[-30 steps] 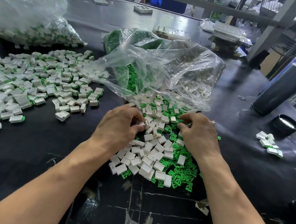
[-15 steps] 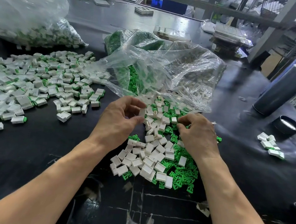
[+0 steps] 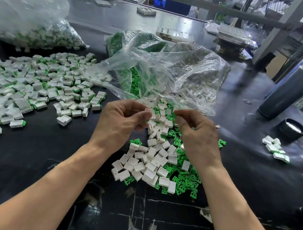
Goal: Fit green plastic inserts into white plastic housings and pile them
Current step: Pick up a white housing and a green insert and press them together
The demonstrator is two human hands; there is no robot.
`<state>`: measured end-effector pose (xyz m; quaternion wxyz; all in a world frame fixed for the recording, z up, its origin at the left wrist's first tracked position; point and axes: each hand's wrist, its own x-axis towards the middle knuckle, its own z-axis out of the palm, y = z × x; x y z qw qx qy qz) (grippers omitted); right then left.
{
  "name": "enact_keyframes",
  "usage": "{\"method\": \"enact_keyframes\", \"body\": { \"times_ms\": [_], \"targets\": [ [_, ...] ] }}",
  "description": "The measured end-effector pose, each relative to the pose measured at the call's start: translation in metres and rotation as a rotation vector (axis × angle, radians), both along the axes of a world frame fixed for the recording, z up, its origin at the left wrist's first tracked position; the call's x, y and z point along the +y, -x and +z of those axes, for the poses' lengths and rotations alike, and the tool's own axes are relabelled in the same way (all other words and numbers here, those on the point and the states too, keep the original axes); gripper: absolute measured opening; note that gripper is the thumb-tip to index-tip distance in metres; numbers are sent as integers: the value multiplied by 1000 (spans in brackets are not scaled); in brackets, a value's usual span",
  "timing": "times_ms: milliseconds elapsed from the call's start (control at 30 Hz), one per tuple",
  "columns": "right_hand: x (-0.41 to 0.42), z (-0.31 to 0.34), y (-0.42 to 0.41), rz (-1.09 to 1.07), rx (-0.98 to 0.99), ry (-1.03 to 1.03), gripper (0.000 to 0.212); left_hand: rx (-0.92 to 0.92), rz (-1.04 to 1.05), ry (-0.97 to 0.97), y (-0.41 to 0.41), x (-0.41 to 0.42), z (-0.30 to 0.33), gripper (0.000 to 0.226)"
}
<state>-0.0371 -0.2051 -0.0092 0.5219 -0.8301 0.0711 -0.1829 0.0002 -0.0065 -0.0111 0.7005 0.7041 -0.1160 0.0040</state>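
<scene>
We have both hands raised over the loose stock, and we judge this the pick-and-mate step: a part in each hand, not yet joined. Our left hand (image 3: 121, 123) pinches a white housing (image 3: 148, 111) between thumb and fingertips, its fingers curled round it. Our right hand (image 3: 197, 132) has its fingers curled in as if nipping something small, but we cannot tell what it holds, if anything (an insert would be likely, yet no green shows at the fingertips). The two hands sit near each other, apart, with a gap between them. Below and toward 6 o'clock from the hands lies the mixed heap of housings (image 3: 148, 169) and green inserts (image 3: 183, 182) on the black table (image 3: 49, 151). At 12 o'clock from the hands an open clear bag (image 3: 169, 75) spills more of both. The finished pile (image 3: 34, 87), white with green ends showing, spreads out at 9 to 10 o'clock, and another bag (image 3: 26, 17) of what look like finished pieces sits at 11. A few stray pieces (image 3: 276, 150) lie at 3 o'clock, near a dark cap (image 3: 292, 127) and a flask (image 3: 295, 87). Next, we reckon, the insert must be turned to line up with the housing's open end and pressed home square, then the piece tossed left to the pile.
</scene>
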Motion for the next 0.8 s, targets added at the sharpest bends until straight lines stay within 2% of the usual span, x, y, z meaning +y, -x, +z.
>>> {"method": "enact_keyframes", "body": {
  "times_ms": [167,267,600,800],
  "targets": [
    [20,3,3,107,-95,-136,19,-33,-35,-19,1,-3,-2,11],
    [24,3,5,139,-107,-168,17,-67,-60,-72,1,-5,-3,13],
    [27,-1,7,165,-83,-87,15,-118,-58,-216,4,-5,-4,13],
    [24,-1,6,189,-78,-16,18,-56,-88,-143,6,-5,-2,13]
  ]
}}
